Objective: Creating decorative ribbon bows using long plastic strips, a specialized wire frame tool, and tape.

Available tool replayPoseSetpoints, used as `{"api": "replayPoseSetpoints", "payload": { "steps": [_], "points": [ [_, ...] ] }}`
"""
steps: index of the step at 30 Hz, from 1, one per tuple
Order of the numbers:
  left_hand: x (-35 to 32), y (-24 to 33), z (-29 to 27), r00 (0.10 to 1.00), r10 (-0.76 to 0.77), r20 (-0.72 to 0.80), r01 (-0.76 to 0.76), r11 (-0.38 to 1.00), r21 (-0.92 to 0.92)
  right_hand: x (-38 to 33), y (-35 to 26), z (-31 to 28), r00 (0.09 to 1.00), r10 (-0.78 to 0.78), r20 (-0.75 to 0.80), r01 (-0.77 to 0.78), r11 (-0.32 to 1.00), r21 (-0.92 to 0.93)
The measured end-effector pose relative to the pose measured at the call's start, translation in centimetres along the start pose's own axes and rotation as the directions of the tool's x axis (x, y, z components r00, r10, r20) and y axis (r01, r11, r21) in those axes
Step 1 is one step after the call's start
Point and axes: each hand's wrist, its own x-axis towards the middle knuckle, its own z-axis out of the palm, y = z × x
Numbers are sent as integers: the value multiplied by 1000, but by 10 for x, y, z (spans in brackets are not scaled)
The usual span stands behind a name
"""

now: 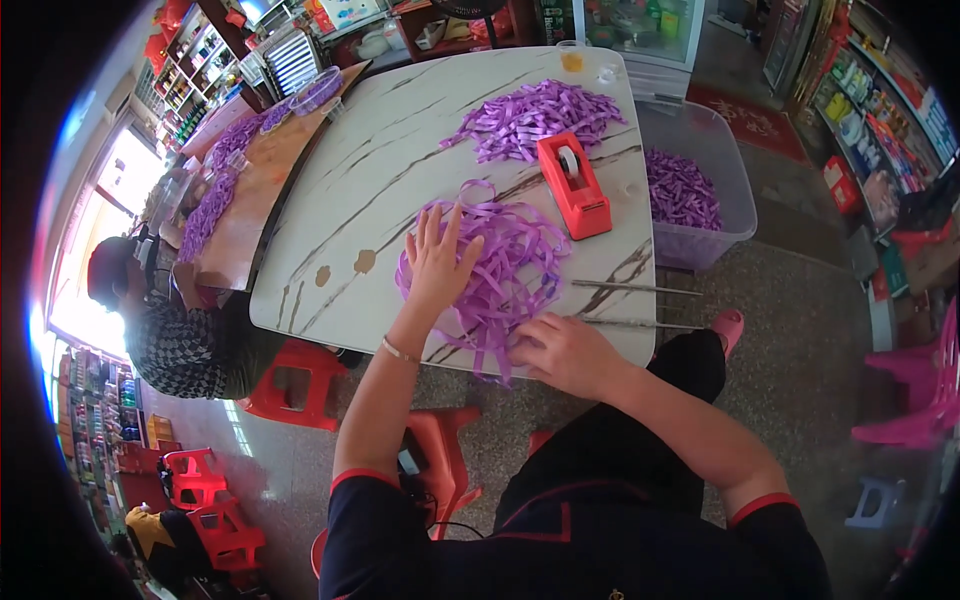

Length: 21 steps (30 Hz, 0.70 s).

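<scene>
A loose, tangled heap of purple ribbon [515,245] lies near the front edge of the marble-patterned table [350,170]. Flat on the left side of this heap rests my left hand [440,262], its fingers spread. My right hand [565,352] is at the heap's near right edge, fingers curled in against the ribbon; whatever is between the fingertips is hidden. Some ribbon ends hang over the table edge between my hands. Two thin metal rods [640,287] jut past the right edge beside my right hand. A red tape dispenser [575,188] stands just beyond the heap.
A pile of folded purple ribbon pieces [545,115] lies farther back, near a cup of yellow liquid [571,58]. A clear plastic bin [705,190] with more pieces stands at the right. Another person [150,320] sits left at a wooden table [270,165]. Red stools [440,455] stand below.
</scene>
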Motion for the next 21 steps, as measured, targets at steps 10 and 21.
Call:
{"api": "replayPoseSetpoints", "payload": {
  "steps": [10, 21],
  "points": [
    [-82, 20, -49, 900, 301, 317, -290, 954, -82, 13, 49, -36, 977, 194, -88, -205, 969, -139],
    [-46, 5, -15, 978, 134, 162, -145, 988, 58, 67, 63, -83, 912, 378, -159, -281, 859, 428]
  ]
}}
